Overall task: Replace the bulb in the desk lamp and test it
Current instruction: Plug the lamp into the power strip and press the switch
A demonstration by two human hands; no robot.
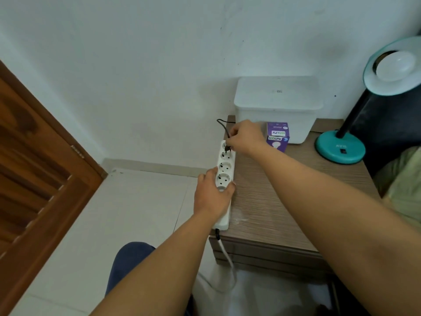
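Note:
A teal desk lamp [341, 149] stands at the table's right, its shade turned toward me with a white bulb [396, 65] in it. A white power strip [225, 165] lies along the table's left edge. My left hand [211, 195] grips the strip near its middle. My right hand [246, 137] pinches a black plug [228, 147], whose pins sit at the strip's far socket; its black cord [222, 124] loops up behind. A purple bulb box [278, 136] stands just right of my right hand.
A white lidded plastic box [278, 106] sits at the back of the wooden table [284, 201] against the wall. A brown wooden door [34, 179] is at the left. The strip's white cable [227, 258] hangs off the table's front. White floor tiles lie below.

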